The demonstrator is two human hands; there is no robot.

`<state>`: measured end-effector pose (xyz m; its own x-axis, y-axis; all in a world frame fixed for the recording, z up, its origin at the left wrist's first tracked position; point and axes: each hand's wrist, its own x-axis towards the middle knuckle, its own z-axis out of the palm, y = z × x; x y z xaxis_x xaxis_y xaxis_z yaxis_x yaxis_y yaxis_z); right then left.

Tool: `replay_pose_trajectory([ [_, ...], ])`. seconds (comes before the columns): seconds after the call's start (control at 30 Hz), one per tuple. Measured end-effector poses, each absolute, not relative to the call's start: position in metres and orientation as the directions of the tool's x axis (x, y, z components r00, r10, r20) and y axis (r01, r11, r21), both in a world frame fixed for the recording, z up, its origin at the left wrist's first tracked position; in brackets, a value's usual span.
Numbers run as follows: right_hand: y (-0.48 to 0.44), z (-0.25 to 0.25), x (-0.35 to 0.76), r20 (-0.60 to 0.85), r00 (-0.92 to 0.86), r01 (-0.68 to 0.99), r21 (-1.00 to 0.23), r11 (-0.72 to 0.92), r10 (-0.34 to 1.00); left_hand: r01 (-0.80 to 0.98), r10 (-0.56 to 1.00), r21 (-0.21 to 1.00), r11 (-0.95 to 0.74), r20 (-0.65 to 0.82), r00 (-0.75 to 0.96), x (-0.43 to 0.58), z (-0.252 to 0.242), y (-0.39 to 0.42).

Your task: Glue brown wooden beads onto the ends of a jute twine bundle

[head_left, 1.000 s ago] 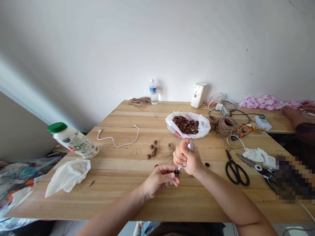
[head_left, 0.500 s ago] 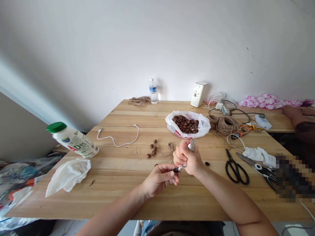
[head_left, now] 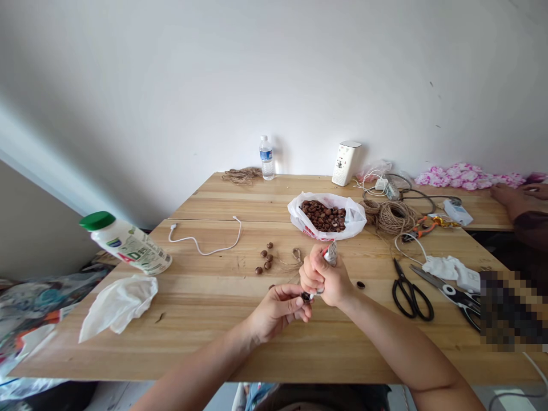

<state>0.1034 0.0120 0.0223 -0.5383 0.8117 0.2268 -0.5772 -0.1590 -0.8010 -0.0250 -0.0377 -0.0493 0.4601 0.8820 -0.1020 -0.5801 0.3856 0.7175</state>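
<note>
Between the thumb and fingers of my left hand (head_left: 277, 308) sits a dark, hollow nutshell half (head_left: 305, 297), its opening facing up. My right hand (head_left: 329, 281) is wrapped round a squeeze tube (head_left: 331, 254), silver with some red, held nozzle down. The pale nozzle tip meets the shell's opening; whatever comes out is too small to make out. Behind my hands, a looped piece of twine (head_left: 297, 255) lies on the table. Several whole brown nuts (head_left: 268, 258) rest to its left, and a loose shell half (head_left: 360, 285) lies right of my right hand.
A white plastic bag (head_left: 355, 220) full of brown shells stands behind my hands. To the right are a twine roll (head_left: 396, 218), black scissors (head_left: 413, 297) and pliers (head_left: 422, 228). A green-capped bottle (head_left: 128, 245) and crumpled white plastic (head_left: 120, 305) are left. A co-worker's hands (head_left: 509, 197) rest far right.
The tube in my right hand has tilted slightly and its nozzle sits a little closer to the nutshell. My left hand stays nearly still.
</note>
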Motion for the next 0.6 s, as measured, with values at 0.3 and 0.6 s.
replay_pose_trajectory([
  [0.3,0.0151,0.0226,0.1046,0.258,-0.508,-0.598,-0.792,-0.121,0.822,-0.578,0.877,0.715,0.393,-0.102,0.470,-0.0231,-0.0479,-0.0376],
  [0.6,0.0139,0.0225,0.1053,0.271,-0.513,-0.595,-0.796,-0.110,0.814,-0.582,0.878,0.715,0.388,-0.095,0.468,-0.0236,-0.0477,-0.0376],
])
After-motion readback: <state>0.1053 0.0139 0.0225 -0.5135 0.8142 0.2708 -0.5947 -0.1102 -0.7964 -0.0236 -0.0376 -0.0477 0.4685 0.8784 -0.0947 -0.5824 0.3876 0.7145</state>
